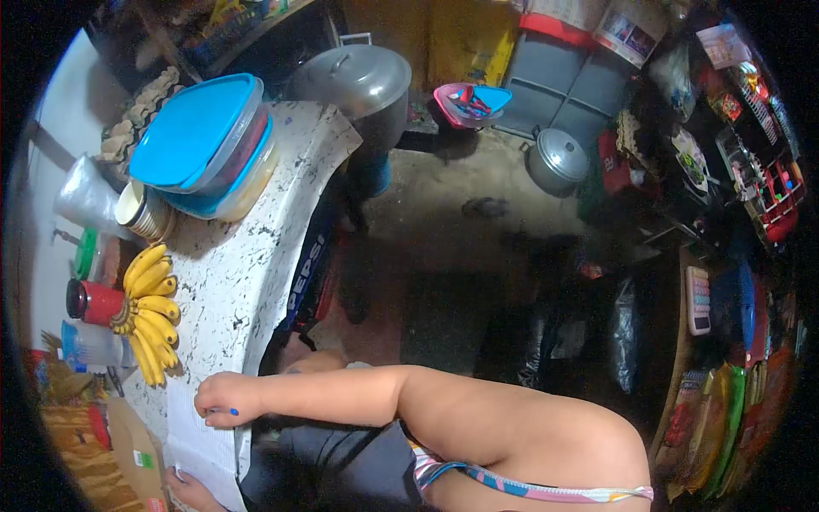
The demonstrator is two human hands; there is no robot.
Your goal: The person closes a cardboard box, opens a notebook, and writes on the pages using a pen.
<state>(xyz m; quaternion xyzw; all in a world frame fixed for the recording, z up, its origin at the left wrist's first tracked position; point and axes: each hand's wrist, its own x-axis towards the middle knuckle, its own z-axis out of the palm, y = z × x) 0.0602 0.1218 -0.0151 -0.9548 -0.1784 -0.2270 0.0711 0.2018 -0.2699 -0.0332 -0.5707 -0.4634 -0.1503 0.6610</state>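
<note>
Well below the banana bunch [152,314], the left hand [195,491] was rested at the edge of the paper [203,448]; its finger spacing could not be told. Just below the bunch, what seemed a blue pen [235,412] was clamped in the right hand's [229,398] curled fingers. If weakly held, the paper could be skewed by pen pressure.

A pale light washes the speckled countertop [243,247] at nine o'clock and the paper [202,444] toward eight, here in our dim room, as shadow thickens across the floor [435,230] at centre. Glare glints off the lidded pot [560,160] at two and crinkled plastic [625,328] near four; wide-lens distortion bows the counter's edge, with soft, grainy margins and blackened corners.
</note>
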